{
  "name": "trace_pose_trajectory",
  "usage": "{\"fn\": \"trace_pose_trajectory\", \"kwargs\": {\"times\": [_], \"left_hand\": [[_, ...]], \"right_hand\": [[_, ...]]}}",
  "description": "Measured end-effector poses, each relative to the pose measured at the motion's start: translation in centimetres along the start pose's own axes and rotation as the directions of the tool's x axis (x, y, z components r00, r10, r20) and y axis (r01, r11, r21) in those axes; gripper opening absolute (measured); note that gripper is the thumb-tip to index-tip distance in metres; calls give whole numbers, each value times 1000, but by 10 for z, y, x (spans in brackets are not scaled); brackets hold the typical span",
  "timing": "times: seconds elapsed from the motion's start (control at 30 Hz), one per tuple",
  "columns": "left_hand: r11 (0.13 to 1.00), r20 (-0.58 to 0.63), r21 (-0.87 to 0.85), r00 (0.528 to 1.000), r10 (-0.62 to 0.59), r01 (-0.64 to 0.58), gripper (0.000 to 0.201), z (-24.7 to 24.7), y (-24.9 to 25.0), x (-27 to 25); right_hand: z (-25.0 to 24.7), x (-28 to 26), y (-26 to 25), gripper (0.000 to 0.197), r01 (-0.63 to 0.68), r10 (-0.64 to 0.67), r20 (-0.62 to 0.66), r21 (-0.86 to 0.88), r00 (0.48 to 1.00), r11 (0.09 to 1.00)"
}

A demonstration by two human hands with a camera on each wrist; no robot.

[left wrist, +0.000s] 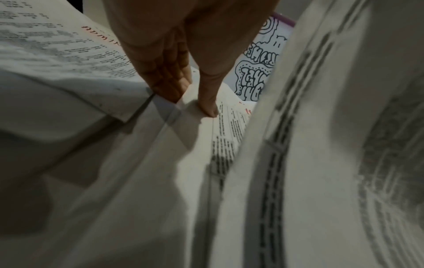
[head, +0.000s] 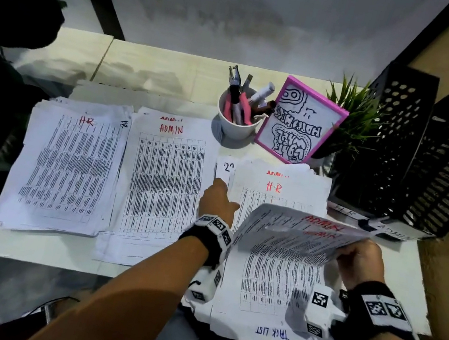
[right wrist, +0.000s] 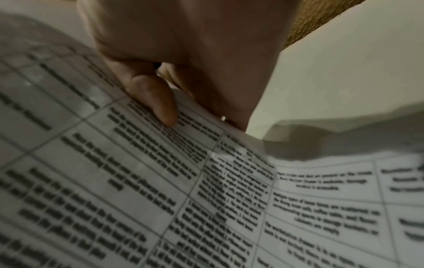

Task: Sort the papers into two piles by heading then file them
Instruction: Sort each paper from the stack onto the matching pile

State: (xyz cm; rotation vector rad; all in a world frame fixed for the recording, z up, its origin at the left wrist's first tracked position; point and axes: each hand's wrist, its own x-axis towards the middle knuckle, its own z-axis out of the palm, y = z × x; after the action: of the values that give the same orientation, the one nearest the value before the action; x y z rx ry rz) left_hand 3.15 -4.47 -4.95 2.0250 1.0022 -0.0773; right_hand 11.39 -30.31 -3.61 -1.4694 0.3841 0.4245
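Two sorted piles lie on the white desk: an HR pile [head: 68,166] at the left and an ADMIN pile [head: 164,183] beside it. To the right is a mixed stack [head: 279,191] with an HR sheet on top. My right hand [head: 352,252] pinches the right edge of lifted sheets headed ADMIN [head: 295,236], thumb [right wrist: 158,105] on the printed face. My left hand [head: 221,190] rests with straight fingers on the mixed stack's left edge; its thumb [left wrist: 211,108] touches the paper. Two black perforated file holders [head: 395,146] stand at the right, labelled HR [head: 345,210] and ADMIN [head: 395,231].
Behind the piles stand a white cup of pens and pliers [head: 239,112], a pink-framed drawing [head: 300,123] and a small green plant [head: 353,111]. A sheet marked TASK LIST [head: 272,332] overhangs the desk's near edge. A dark shape [head: 11,12] stands at the left.
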Motion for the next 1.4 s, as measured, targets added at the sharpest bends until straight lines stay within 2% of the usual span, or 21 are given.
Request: {"fn": "trace_pose_trajectory", "kwargs": {"times": [0.07,0.13,0.2,0.27,0.37,0.4,0.47,0.5,0.57,0.63,0.7,0.73,0.8,0.83,0.9,1.0,1.1,1.17,1.27,1.4], "left_hand": [[999,-30,-40,1000,-3,2,28,-2,-1,-1],[997,-51,-79,999,5,-9,19,-5,-3,-3],[994,-61,-102,998,31,-37,14,-8,-5,-4],[975,-75,-207,995,61,-75,22,-11,-4,-7],[886,-71,-439,989,129,-147,43,-29,5,-24],[838,-35,-526,988,149,-145,48,-38,8,-32],[716,95,-696,980,173,-58,62,-58,4,-44],[700,141,-714,972,188,-32,65,-65,-1,-50],[722,155,-691,967,201,-39,60,-77,-11,-60],[778,65,-619,980,186,-106,41,-87,-20,-63],[821,-72,-549,987,140,-157,20,-102,-31,-52],[829,-117,-543,990,83,-133,16,-112,-42,-41],[835,-156,-546,987,-27,-63,17,-135,-62,-18],[848,-169,-528,984,-63,-36,19,-146,-72,-5],[879,-205,-476,973,-108,-3,23,-166,-90,16],[936,-246,-351,961,-130,36,27,-180,-104,39],[960,-258,-274,958,-127,54,26,-179,-108,52],[962,-241,-261,959,-151,86,25,-173,-108,55],[956,-218,-259,955,-200,141,28,-160,-110,57],[968,-224,-195,954,-198,155,29,-146,-107,56]], "right_hand": [[5,-5,-4,69,-200,187,190,50,964,979],[3,-1,-1,61,-98,91,197,27,976,995],[7,-6,0,43,82,-80,93,-17,992,996],[18,-15,-12,30,-28,15,143,93,990,995],[36,-20,-26,42,-11,1,144,69,990,998],[41,-20,-32,44,-2,-6,137,58,991,998],[58,-19,-42,31,35,-37,102,15,994,999],[68,-19,-47,27,54,-53,91,-8,994,999],[92,-17,-52,30,91,-85,92,-63,992,994],[117,-18,-52,39,114,-99,157,-90,983,989],[137,-23,-53,27,90,-64,208,-115,976,989],[142,-24,-52,16,76,-45,212,-141,976,987],[144,-25,-48,5,34,3,185,-195,983,980],[139,-22,-43,7,21,15,138,-254,990,967],[121,-15,-32,22,-1,1,0,-440,1000,898],[92,-6,-17,46,-77,-67,-178,-693,982,717],[79,-5,-10,61,-153,-92,-252,-796,963,585],[74,-2,-4,67,-168,-95,-252,-838,963,519],[70,1,2,54,-172,-127,-259,-867,958,468],[67,3,2,28,-129,-205,-272,-841,940,525]]}}
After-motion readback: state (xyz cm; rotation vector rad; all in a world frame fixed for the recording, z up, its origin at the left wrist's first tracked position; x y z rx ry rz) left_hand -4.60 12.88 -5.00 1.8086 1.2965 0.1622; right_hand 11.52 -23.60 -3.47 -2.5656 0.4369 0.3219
